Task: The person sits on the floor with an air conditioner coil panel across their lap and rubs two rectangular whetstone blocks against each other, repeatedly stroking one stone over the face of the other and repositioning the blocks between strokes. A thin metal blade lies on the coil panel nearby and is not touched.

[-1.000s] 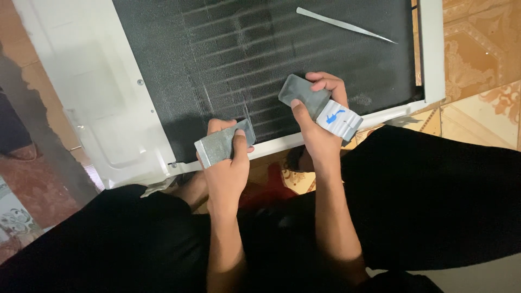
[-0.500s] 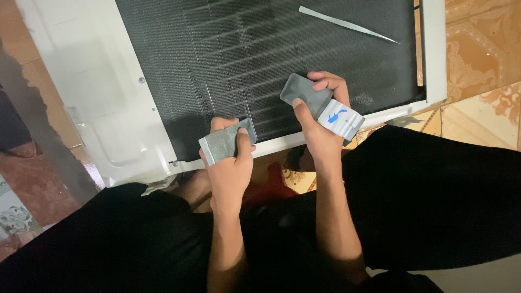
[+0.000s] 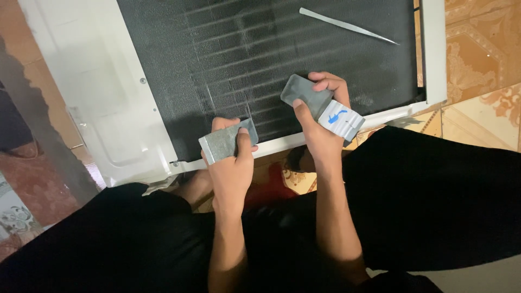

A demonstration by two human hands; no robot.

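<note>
Head view: the left hand (image 3: 230, 165) is closed around a flat grey metal plate (image 3: 225, 142), thumb laid along its near face and fingers wrapped behind, with the plate's far edge touching the black finned panel (image 3: 260, 49) just ahead of the knuckles. A few fins show as pale bent streaks right beside that edge. The right hand (image 3: 320, 116) grips a second comb-like tool (image 3: 321, 107), dark grey at the far end and white with a blue mark at the near end; the thumb presses on top and the fingers curl over the far side. Its dark end rests on the panel, a little farther from the body than the left hand's plate. The two hands are near each other but apart.

Beyond the right hand, well away from both, a thin pale strip (image 3: 347, 24) lies on the fins. To the left of the left hand runs the white casing (image 3: 97, 92) of the unit, and a white frame edge passes just under both wrists. Patterned floor tiles (image 3: 477, 59) show past the right hand.

To work the fins well, I judge each tool should be kept in line with the fins and drawn lightly, since a skewed or heavy stroke would likely flatten them. Black clothing over the knees (image 3: 434, 206) fills the space nearest the body.
</note>
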